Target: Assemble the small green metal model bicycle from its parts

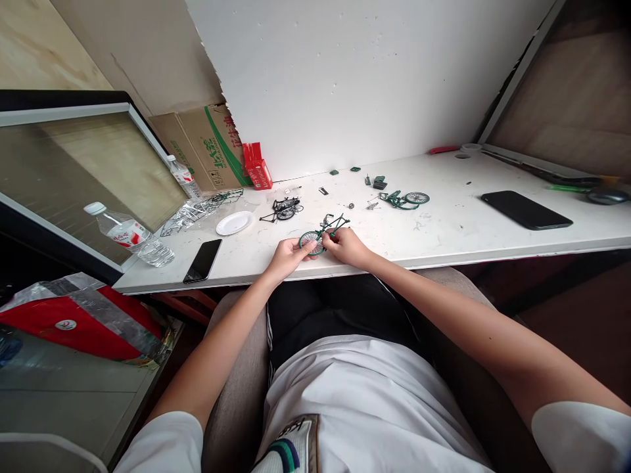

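A small green model bicycle point(326, 229) lies near the front edge of the white table point(453, 230), part built, with one spoked wheel toward me. My left hand point(287, 255) pinches that wheel from the left. From the right, my right hand point(348, 247) is closed on the frame beside the wheel. A second green frame part with a wheel point(407, 199) lies farther back to the right. A black model bicycle point(282, 209) rests behind my left hand.
A white paper plate point(233, 223), a clear parts bag point(197, 209) and a black phone point(202, 260) lie at the left. Another black phone point(526, 209) lies at the right. Two water bottles point(129, 234), a red carton point(257, 165) and small loose parts point(377, 182) sit nearby.
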Tool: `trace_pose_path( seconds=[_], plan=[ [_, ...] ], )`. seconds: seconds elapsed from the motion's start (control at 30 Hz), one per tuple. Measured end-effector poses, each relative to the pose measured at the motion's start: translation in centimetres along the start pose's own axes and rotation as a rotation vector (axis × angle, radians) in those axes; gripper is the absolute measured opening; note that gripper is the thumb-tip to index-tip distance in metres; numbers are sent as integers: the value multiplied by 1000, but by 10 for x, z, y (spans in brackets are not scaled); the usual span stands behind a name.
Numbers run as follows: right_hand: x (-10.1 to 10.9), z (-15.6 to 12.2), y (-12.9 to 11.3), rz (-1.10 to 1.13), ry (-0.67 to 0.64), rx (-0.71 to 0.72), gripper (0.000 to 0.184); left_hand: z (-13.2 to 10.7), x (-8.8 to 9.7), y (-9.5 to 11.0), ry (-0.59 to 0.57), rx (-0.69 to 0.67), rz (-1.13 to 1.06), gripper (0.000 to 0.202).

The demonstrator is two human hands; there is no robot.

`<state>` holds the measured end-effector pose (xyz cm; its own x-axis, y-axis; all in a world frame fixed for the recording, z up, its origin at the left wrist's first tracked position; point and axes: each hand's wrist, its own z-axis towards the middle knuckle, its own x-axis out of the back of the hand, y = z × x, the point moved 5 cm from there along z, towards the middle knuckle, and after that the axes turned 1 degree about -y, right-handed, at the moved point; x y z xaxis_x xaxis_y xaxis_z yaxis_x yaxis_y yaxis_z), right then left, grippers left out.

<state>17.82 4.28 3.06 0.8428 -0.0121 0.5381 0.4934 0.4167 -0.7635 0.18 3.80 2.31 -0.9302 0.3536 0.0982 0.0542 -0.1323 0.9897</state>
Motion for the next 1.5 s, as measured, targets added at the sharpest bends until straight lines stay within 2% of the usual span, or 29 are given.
trace_pose_path(
  seconds=[0.3,0.5,0.77,0.97,1.17,1.5],
  plan=[
    [0,-1,-2,-37,7,22,45,4,5,-5,2,-11,-31,60],
    [0,-1,-1,-17,-6,10,43,1,2,0,-6,3,-15,50],
    [0,0,-3,-47,-2,27,46,4,6,-5,4,6,-63,58],
    [1,-1,-6,-32,-20,47,42,2,4,-2,17,-1,-23,51],
    [-1,-1,-3,-47,-32,38,45,5,6,-7,17,3,-62,55],
    [0,-2,-4,-33,-35,33,46,3,5,-6,7,-7,-16,52]
  ],
)
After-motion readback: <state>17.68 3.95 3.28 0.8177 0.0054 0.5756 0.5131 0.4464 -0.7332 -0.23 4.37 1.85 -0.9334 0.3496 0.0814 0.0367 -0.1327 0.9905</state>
